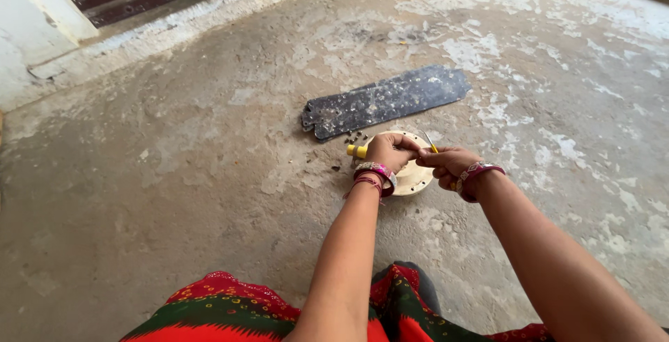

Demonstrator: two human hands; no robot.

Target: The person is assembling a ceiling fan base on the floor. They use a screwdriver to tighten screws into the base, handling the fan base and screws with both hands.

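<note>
So this looks like the fastener stage of working on a ceiling fan part: a person sits on a rough concrete floor with a round cream-coloured fan hub lying flat just in front of them, and both hands are right on top of it. The left hand is closed around a screwdriver with a yellow handle, with the handle end sticking out to the left of the fist, so those fingers are wrapped tight on the tool. The right hand has its fingertips pinched together right at the meeting point with the other hand, and a thin yellowish bit pokes up between them; I can't tell if that's the shaft or something separate. A little scatter of dark screws sits on the floor just beyond the hub, and a dark, spotted fan blade lies flat a bit further back, apart from the hub. My guess is the next move needs the tip held steady and square on a screw, since the hub isn't braced by anything but the hands.
</note>
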